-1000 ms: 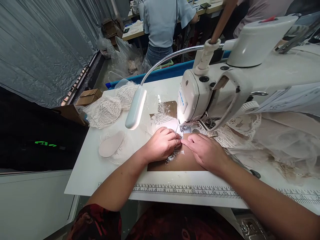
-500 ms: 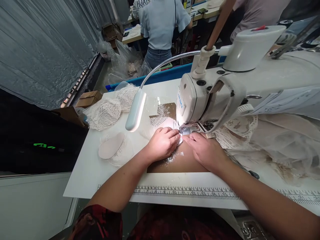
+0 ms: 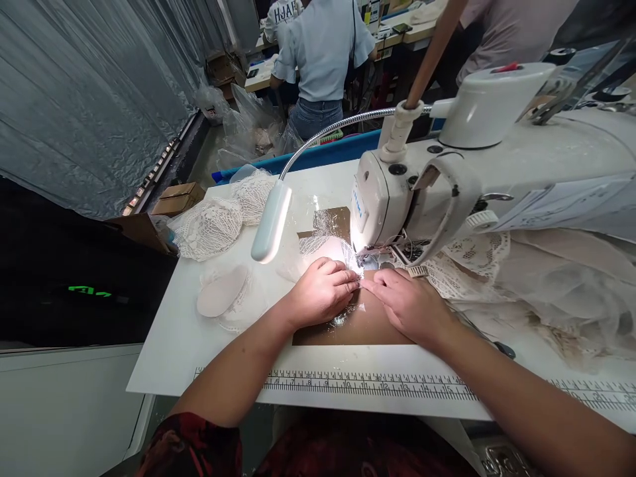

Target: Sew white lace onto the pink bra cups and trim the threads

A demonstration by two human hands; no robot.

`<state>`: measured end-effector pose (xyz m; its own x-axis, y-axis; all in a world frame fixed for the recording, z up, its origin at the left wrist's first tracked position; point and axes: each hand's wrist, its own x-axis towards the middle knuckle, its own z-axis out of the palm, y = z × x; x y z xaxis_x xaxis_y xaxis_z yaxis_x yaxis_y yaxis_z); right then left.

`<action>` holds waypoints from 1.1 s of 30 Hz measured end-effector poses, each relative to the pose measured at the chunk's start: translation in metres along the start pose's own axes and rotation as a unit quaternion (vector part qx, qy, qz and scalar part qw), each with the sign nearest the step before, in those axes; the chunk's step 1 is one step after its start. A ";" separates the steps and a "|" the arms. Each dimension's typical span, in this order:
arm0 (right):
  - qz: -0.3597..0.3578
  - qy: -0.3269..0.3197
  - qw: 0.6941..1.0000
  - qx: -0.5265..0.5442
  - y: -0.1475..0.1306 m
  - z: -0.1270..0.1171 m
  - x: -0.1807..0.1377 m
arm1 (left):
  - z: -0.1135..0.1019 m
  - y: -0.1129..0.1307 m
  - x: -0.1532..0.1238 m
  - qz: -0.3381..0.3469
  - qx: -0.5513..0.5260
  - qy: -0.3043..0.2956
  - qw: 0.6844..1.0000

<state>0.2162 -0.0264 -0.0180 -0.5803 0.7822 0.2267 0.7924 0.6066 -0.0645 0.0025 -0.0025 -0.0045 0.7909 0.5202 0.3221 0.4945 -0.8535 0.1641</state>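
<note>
Resting our left hand on the pale lace piece close in front of the sewing machine's needle area, we have its fingers bent and lying side by side, the tips turned toward the needle. Our right hand lies just across from it on the brown sheet, index finger stretched out toward the left fingertips and the other fingers curled under. We cannot tell whether either hand pinches the edge of the piece or only presses it flat, since our own fingers hide that spot. The lace piece lies partly over the brown sheet, its far part showing beyond our left knuckles and its near edge running beneath the machine head, where a bright light falls. To the left of the head hangs a slim lamp on a bent metal neck. Farther left on our white table we see two lace cups side by side, and nearer to us a smooth oval pad on sheer lace. Right of the machine head, more lace and sheer fabric lie heaped. A printed ruler scale runs along our table's near edge. Beyond the table, a person in a light blue top faces away from us.
</note>
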 end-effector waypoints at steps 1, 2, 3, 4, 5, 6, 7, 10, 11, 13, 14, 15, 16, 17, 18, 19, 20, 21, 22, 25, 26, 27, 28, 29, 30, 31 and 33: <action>-0.003 -0.001 1.000 0.000 0.000 0.000 0.000 | 0.000 0.000 0.000 0.001 0.001 -0.003 1.000; -0.003 -0.003 1.000 0.000 -0.001 -0.001 0.000 | 0.001 -0.001 0.000 0.000 0.003 -0.006 1.000; -0.001 -0.004 1.000 -0.001 -0.002 -0.001 0.000 | 0.001 -0.001 0.000 -0.003 0.004 -0.007 1.000; 0.004 -0.005 1.000 -0.005 -0.002 -0.002 0.000 | 0.001 -0.002 0.000 -0.007 0.005 -0.007 1.000; 0.011 -0.006 1.000 -0.010 -0.003 -0.002 0.001 | 0.002 -0.002 0.000 -0.012 0.006 -0.006 1.000; 0.019 -0.007 1.000 -0.016 -0.004 -0.002 0.002 | 0.002 -0.002 0.000 -0.017 0.007 -0.005 1.000; 0.027 -0.007 0.999 -0.023 -0.005 -0.002 0.003 | 0.002 -0.003 0.000 -0.023 0.009 -0.005 1.000; 0.046 0.008 0.998 -0.038 -0.006 0.000 0.005 | 0.003 -0.005 0.001 -0.040 0.016 -0.006 0.999; 0.049 0.016 0.998 -0.041 -0.006 0.001 0.006 | 0.003 -0.005 0.001 -0.048 0.018 -0.009 0.999; 0.047 0.034 0.997 -0.048 -0.004 0.004 0.005 | 0.002 -0.006 0.002 -0.067 0.021 -0.014 0.997; 0.042 0.042 0.997 -0.049 -0.003 0.006 0.005 | 0.002 -0.007 0.003 -0.076 0.023 -0.015 0.997; 0.034 0.050 0.997 -0.049 -0.002 0.007 0.004 | 0.002 -0.008 0.003 -0.084 0.026 -0.017 0.996; 0.024 0.058 0.997 -0.047 0.000 0.008 0.003 | 0.003 -0.008 0.003 -0.092 0.029 -0.017 0.995; 0.013 0.066 0.997 -0.044 0.001 0.009 0.002 | 0.003 -0.009 0.003 -0.100 0.033 -0.016 0.994; 0.003 0.072 0.997 -0.040 0.002 0.010 0.001 | 0.004 -0.010 0.003 -0.109 0.036 -0.015 0.993; -0.004 0.079 0.996 -0.037 0.003 0.010 0.000 | 0.005 -0.011 0.003 -0.120 0.039 -0.013 0.992; -0.008 0.084 0.996 -0.034 0.004 0.011 0.000 | 0.007 -0.013 0.002 -0.135 0.042 -0.010 0.990; -0.010 0.087 0.996 -0.029 0.004 0.012 -0.001 | 0.008 -0.014 0.001 -0.153 0.045 -0.005 0.987; -0.010 0.091 0.996 -0.023 0.005 0.013 -0.001 | 0.009 -0.016 0.001 -0.172 0.049 0.000 0.984; -0.019 0.096 0.995 -0.004 0.008 0.016 -0.002 | 0.011 -0.019 -0.001 -0.223 0.059 0.010 0.973; -0.024 0.095 0.995 0.002 0.010 0.018 -0.002 | 0.011 -0.020 -0.002 -0.234 0.062 0.010 0.970; -0.027 0.093 0.995 0.007 0.011 0.020 -0.002 | 0.010 -0.021 -0.002 -0.244 0.065 0.009 0.968; -0.029 0.089 0.995 0.012 0.012 0.022 -0.002 | 0.010 -0.021 -0.003 -0.254 0.067 0.008 0.965; -0.031 0.086 0.996 0.014 0.013 0.023 -0.002 | 0.009 -0.021 -0.003 -0.264 0.069 0.007 0.962; -0.031 0.085 0.996 0.015 0.014 0.025 -0.002 | 0.007 -0.021 -0.003 -0.274 0.069 0.005 0.959; -0.031 0.084 0.996 0.015 0.015 0.026 -0.002 | 0.004 -0.021 -0.004 -0.284 0.069 0.002 0.956; -0.032 0.080 0.996 0.015 0.016 0.027 -0.003 | -0.007 -0.021 -0.007 -0.304 0.071 0.000 0.950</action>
<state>0.2253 -0.0148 -0.0461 -0.5905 0.7098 0.3841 0.7470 0.6609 -0.0727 -0.0156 0.0115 -0.0040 0.3435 0.9160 0.2075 0.9036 -0.3825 0.1926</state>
